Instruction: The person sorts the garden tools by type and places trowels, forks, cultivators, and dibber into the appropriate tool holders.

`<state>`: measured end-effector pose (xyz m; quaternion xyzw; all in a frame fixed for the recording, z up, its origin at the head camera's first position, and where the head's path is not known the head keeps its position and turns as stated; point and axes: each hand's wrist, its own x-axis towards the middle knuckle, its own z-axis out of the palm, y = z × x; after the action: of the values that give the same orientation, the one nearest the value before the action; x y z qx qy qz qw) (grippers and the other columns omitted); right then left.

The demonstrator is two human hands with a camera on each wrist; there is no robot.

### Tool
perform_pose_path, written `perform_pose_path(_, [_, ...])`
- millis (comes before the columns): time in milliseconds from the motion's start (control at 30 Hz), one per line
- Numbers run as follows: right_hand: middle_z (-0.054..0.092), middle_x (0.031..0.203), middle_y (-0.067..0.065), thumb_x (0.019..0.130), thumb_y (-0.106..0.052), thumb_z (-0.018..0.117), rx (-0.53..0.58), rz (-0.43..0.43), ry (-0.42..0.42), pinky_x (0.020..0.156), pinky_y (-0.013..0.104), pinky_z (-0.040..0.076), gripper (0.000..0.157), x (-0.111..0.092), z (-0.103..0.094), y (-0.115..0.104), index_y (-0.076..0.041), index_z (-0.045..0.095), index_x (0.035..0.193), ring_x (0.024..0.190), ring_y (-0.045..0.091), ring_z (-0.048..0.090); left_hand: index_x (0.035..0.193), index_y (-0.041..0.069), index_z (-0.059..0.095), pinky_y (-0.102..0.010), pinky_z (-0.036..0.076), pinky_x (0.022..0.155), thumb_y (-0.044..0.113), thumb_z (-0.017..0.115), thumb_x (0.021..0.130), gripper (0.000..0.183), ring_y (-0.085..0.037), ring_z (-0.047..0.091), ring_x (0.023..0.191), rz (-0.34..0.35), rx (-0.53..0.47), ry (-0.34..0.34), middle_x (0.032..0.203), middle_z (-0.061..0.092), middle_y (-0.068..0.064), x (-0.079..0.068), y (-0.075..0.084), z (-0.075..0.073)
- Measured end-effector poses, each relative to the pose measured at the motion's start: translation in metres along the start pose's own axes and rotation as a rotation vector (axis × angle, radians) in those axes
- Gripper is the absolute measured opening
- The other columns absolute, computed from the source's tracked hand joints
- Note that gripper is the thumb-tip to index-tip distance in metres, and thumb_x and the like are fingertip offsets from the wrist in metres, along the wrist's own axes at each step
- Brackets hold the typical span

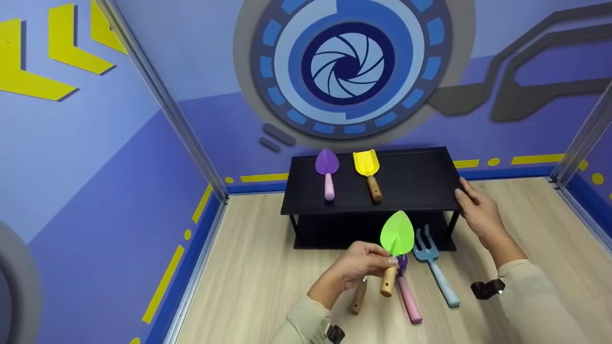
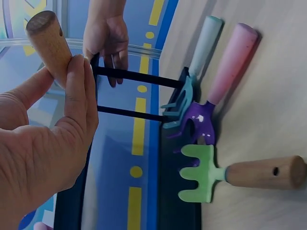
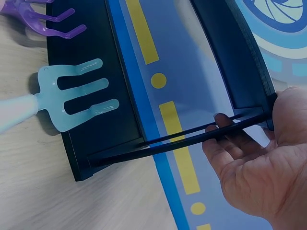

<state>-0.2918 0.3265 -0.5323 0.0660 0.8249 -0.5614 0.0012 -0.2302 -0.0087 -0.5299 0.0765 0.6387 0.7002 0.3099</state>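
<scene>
My left hand (image 1: pixel 361 263) pinches the wooden handle (image 2: pixel 50 45) of a green hand trowel (image 1: pixel 398 233) between thumb and fingers. Its blade points up, in front of the upper board of a two-tier black shelf (image 1: pixel 416 179). My right hand (image 1: pixel 483 215) grips that shelf at its right end; in the right wrist view its fingers (image 3: pixel 225 148) reach past the side post. On the upper board lie a purple trowel (image 1: pixel 327 165) with a pink handle and a yellow scoop (image 1: pixel 367 165) with a wooden handle, side by side.
Below, a light blue fork (image 1: pixel 442 282), a purple fork (image 2: pixel 204 122) with a pink handle and a green rake (image 2: pixel 206 172) with a wooden handle lie with their heads at the lower board's front. Blue printed walls (image 1: pixel 205 119) stand behind and at the sides.
</scene>
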Motion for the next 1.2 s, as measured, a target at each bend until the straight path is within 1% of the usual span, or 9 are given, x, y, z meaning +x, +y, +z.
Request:
perform_pose_path(100, [0.005,0.18,0.009,0.109,-0.066,0.037,0.002,-0.002,-0.001,0.127,0.049,0.037,0.07,0.0,0.0,0.0,-0.042,0.009,0.168,0.163,0.042,0.024,0.105,-0.001,0.073,-0.029,0.067,0.08,0.004,0.077,0.095,0.012,-0.011,0.075,0.081,0.009,0.006,-0.01,0.094,0.077,-0.004,0.002,0.006,0.002])
perform_pose_path(300, [0.006,0.18,0.01,0.108,-0.066,0.038,0.005,-0.005,-0.002,0.125,0.042,0.041,0.07,-0.001,-0.001,-0.002,-0.041,0.01,0.168,0.163,0.041,0.024,0.107,-0.001,0.074,-0.026,0.064,0.075,0.005,0.077,0.095,0.014,-0.01,0.073,0.078,0.035,0.031,-0.01,0.093,0.079,-0.004,0.007,0.014,0.004])
perform_pose_path(367, [0.005,0.18,0.01,0.108,-0.066,0.038,0.014,-0.003,-0.004,0.126,0.042,0.04,0.071,-0.001,-0.001,-0.002,-0.041,0.01,0.168,0.163,0.041,0.023,0.108,-0.001,0.074,-0.027,0.064,0.076,0.007,0.078,0.095,0.015,-0.011,0.073,0.078,0.044,0.043,0.0,0.095,0.08,-0.005,0.009,0.016,0.005])
perform_pose_path(467, [0.003,0.18,0.01,0.109,-0.066,0.038,0.027,0.002,-0.004,0.127,0.043,0.037,0.071,-0.001,-0.001,-0.002,-0.04,0.01,0.168,0.164,0.041,0.021,0.11,-0.001,0.074,-0.031,0.067,0.083,0.008,0.078,0.096,0.017,-0.012,0.075,0.081,0.047,0.049,0.017,0.1,0.081,-0.008,0.012,0.019,0.005])
perform_pose_path(600, [0.003,0.18,0.009,0.108,-0.066,0.038,0.023,0.002,0.004,0.127,0.042,0.037,0.071,-0.001,0.0,-0.002,-0.04,0.01,0.168,0.164,0.041,0.021,0.111,0.0,0.074,-0.036,0.068,0.09,0.009,0.078,0.096,0.018,-0.014,0.077,0.085,0.056,0.036,0.047,0.104,0.082,-0.011,0.016,0.022,0.008])
perform_pose_path(767, [0.006,0.18,0.01,0.108,-0.066,0.039,0.011,-0.001,0.009,0.125,0.041,0.04,0.071,-0.001,0.0,-0.002,-0.039,0.011,0.168,0.163,0.041,0.023,0.109,0.001,0.075,-0.036,0.068,0.089,0.011,0.08,0.095,0.017,-0.014,0.076,0.082,0.062,0.034,0.09,0.101,0.081,-0.009,0.021,0.023,0.015])
perform_pose_path(900, [0.006,0.18,0.01,0.108,-0.066,0.039,0.006,-0.004,0.009,0.125,0.04,0.041,0.071,-0.001,0.001,-0.001,-0.04,0.011,0.168,0.164,0.041,0.023,0.106,0.002,0.076,-0.039,0.067,0.09,0.011,0.081,0.094,0.016,-0.012,0.074,0.079,0.062,0.038,0.123,0.098,0.081,-0.007,0.023,0.023,0.018])
perform_pose_path(1100, [0.005,0.18,0.009,0.109,-0.066,0.037,-0.007,-0.005,0.009,0.126,0.045,0.039,0.07,0.0,0.001,-0.001,-0.041,0.01,0.168,0.164,0.042,0.022,0.105,0.002,0.076,-0.036,0.068,0.087,0.01,0.081,0.094,0.015,-0.014,0.076,0.083,0.066,0.011,0.131,0.099,0.081,-0.007,0.028,0.027,0.02])
perform_pose_path(1200, [0.005,0.18,0.009,0.109,-0.066,0.038,-0.008,-0.008,0.005,0.125,0.042,0.041,0.07,-0.001,0.0,0.0,-0.041,0.01,0.168,0.164,0.042,0.022,0.104,0.001,0.076,-0.036,0.068,0.087,0.008,0.081,0.094,0.014,-0.016,0.077,0.084,0.075,-0.015,0.129,0.101,0.081,-0.009,0.032,0.029,0.022])
